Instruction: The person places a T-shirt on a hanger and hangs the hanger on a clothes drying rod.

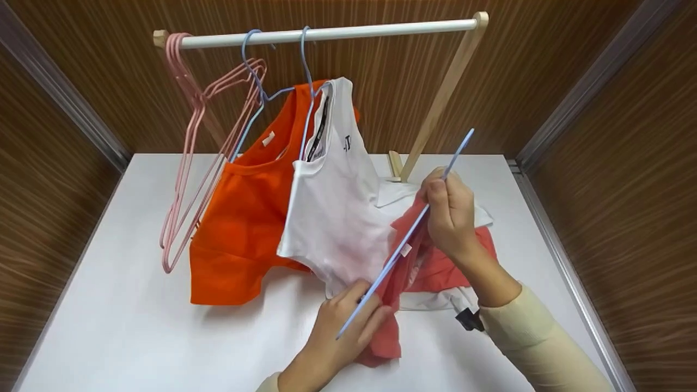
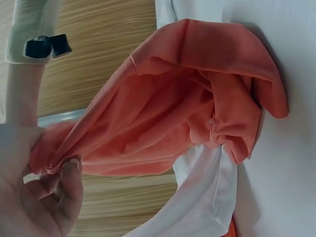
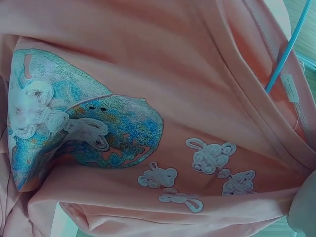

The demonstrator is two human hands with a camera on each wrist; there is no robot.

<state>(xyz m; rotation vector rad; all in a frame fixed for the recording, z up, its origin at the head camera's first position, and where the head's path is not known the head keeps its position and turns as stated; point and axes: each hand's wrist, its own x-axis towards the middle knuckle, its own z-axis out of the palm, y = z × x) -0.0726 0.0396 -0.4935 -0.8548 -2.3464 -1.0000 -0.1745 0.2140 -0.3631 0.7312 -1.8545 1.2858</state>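
A coral-red top [image 1: 407,261] is stretched between my two hands, with a blue hanger [image 1: 405,239] running slantwise at its neckline. My left hand [image 1: 348,321] pinches its cloth near the hanger's lower end; in the left wrist view the top [image 2: 143,118] hangs in folds from those fingertips. My right hand [image 1: 452,209] grips the cloth and hanger near the upper end. In the right wrist view, the front of the top [image 3: 148,64] shows a blue embroidered patch [image 3: 128,123], white rabbit-like appliqués [image 3: 212,158] and a small label [image 3: 289,88] beside the hanger [image 3: 291,47].
A white rail [image 1: 348,34] carries several pink hangers [image 1: 188,136], an orange sleeveless top [image 1: 239,234] and a white sleeveless top [image 1: 337,201], both on blue hangers. Pale cloth [image 1: 425,301] lies on the white table [image 1: 125,326] beneath the coral top. Brown panels [image 1: 626,136] enclose the space.
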